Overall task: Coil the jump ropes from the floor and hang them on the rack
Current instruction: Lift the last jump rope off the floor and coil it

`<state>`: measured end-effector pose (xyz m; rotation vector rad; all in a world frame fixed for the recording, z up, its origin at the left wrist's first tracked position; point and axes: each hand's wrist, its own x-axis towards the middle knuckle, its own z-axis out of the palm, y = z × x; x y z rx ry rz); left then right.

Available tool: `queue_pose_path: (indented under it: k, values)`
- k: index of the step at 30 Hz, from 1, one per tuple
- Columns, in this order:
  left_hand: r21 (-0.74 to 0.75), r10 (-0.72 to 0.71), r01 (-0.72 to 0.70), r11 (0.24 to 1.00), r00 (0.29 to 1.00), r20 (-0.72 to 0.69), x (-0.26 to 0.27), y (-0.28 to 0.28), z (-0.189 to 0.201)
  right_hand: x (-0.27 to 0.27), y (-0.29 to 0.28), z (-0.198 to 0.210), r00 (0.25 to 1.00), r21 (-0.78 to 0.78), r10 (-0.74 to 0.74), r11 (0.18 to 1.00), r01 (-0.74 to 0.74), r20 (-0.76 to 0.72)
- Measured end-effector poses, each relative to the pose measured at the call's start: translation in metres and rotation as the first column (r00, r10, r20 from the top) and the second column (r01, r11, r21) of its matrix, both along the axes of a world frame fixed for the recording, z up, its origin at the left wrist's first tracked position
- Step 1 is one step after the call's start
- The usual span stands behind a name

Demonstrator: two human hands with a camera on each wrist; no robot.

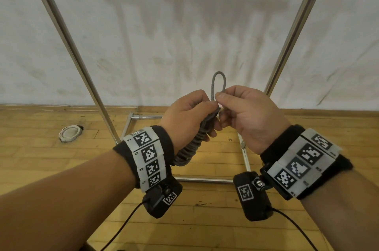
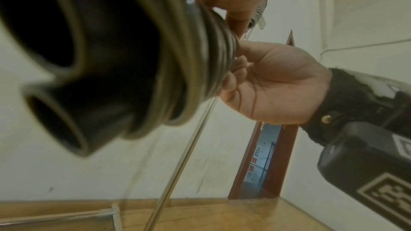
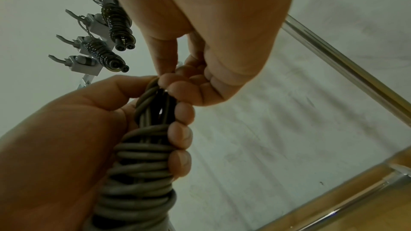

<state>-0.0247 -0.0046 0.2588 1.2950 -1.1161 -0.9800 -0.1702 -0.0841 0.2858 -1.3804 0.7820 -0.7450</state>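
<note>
Two bare arms reach out from below in the head view, each with a wrist band (image 1: 150, 157) of black-and-white square codes; no words can be read on them. Fingers of the left hand (image 1: 185, 116) are wrapped round the wound-up grey jump rope (image 1: 191, 144), which hangs down below the fist. Just above that fist, the right hand (image 1: 246, 115) pinches a small loop (image 1: 218, 84) sticking up. From the left wrist, the rope's two handle ends (image 2: 55, 111) sit closest, dark and blurry. From the right wrist, two coiled ropes (image 3: 116, 24) already hang on the rack's hooks (image 3: 73, 39). Coiling looks nearly done; next, I think, that loop must go over a free hook.
</note>
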Motion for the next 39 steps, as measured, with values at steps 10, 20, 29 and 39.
queue_pose_path:
  k: [10, 20, 29, 39]
  values:
    - [-0.002, 0.163, -0.169, 0.986, 0.95, 0.268, 0.004, -0.004, -0.002, 0.007, 0.002, -0.009, 0.982, -0.12, -0.141, 0.985, 0.126, -0.127]
    - [-0.042, 0.22, -0.256, 0.966, 0.724, 0.654, 0.004, -0.012, -0.01, 0.003, 0.0, -0.011, 0.946, -0.444, -0.213, 0.892, 0.086, -0.245]
    - [0.065, 0.086, -0.121, 0.991, 0.915, 0.395, 0.01, -0.009, -0.002, -0.004, -0.008, -0.006, 0.972, -0.302, -0.139, 0.95, 0.078, -0.189]
    - [0.044, 0.059, -0.094, 0.995, 0.862, 0.504, 0.016, -0.004, 0.007, 0.0, -0.005, -0.006, 0.972, -0.332, -0.11, 0.943, 0.036, -0.208]
